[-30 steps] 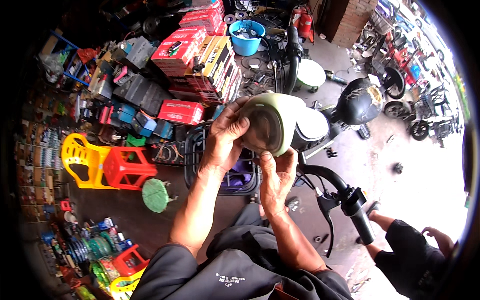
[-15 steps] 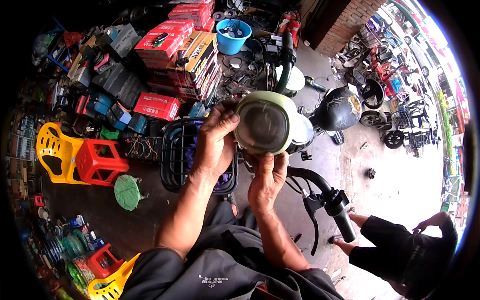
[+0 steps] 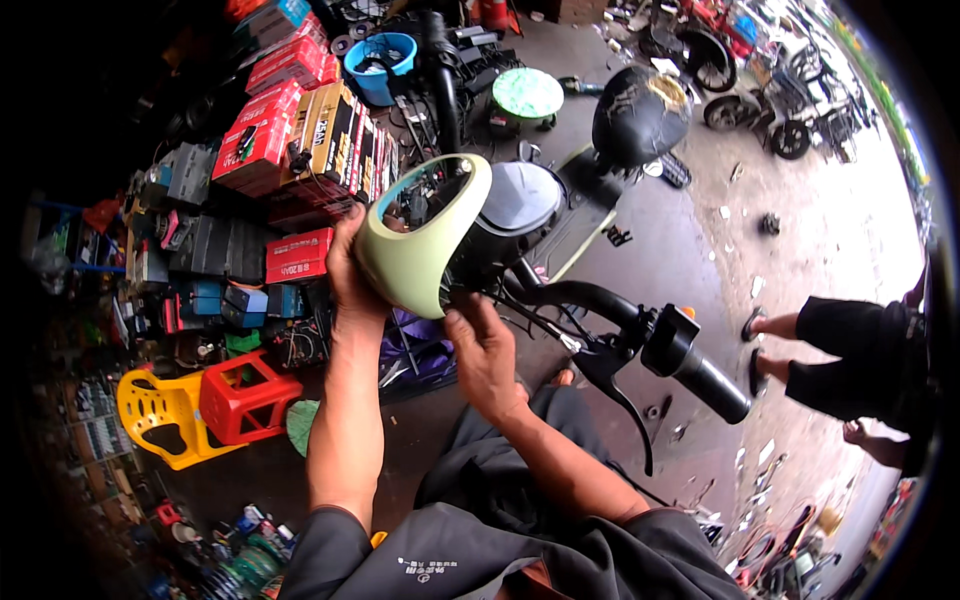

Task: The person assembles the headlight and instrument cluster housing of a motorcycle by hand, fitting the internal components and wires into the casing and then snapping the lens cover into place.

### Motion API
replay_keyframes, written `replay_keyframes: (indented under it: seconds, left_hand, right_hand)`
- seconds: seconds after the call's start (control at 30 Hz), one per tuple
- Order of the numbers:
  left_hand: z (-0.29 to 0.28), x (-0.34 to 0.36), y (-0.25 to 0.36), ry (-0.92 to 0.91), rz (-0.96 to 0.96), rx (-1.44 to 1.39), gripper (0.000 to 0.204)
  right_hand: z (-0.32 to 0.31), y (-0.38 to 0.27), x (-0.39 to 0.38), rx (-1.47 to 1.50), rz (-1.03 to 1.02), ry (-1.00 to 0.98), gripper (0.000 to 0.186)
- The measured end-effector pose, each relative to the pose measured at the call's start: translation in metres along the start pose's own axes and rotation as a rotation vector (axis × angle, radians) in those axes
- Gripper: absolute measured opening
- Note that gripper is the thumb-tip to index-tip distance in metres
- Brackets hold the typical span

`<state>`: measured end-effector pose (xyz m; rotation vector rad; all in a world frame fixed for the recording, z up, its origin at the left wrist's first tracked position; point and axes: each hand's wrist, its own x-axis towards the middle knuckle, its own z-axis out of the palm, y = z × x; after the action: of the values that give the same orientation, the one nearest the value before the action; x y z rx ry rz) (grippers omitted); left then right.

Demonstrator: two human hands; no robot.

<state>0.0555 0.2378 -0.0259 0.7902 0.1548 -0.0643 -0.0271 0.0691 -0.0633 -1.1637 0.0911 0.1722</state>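
Upper left, a blue tub [image 3: 386,93] holds dark odds and ends. Mid-frame, the left hand [image 3: 352,275], forearm upright, is clamped on the pale green shell [image 3: 412,265]; the right hand [image 3: 485,362] slants in by its lower edge, whether gripping I can't tell.

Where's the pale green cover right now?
In the head view, the cover is just left of centre, held in the left hand, with the right hand by its lower edge and the blue bucket farther up the picture.
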Motion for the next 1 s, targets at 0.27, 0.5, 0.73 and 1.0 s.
replay_keyframes:
  seconds: [0.27,0.5,0.73,1.0]
  left_hand:
    - [0.031,0.006,-0.011,0.041,-0.009,-0.059,0.051]
    - [0.012,0.011,-0.025,0.035,0.164,0.013,0.054]
    - [-0.005,0.012,-0.027,0.045,0.214,0.076,0.057]
    - [-0.051,0.038,-0.037,-0.13,0.317,-0.167,0.035]
  right_hand:
    - [-0.005,0.002,-0.002,0.256,0.244,0.092,0.037]
    - [-0.008,0.004,0.004,0.006,0.015,0.172,0.04]
    - [-0.014,0.002,0.007,-0.38,-0.18,0.178,0.039]
    - [-0.022,-0.002,0.025,-0.222,0.053,0.008,0.03]
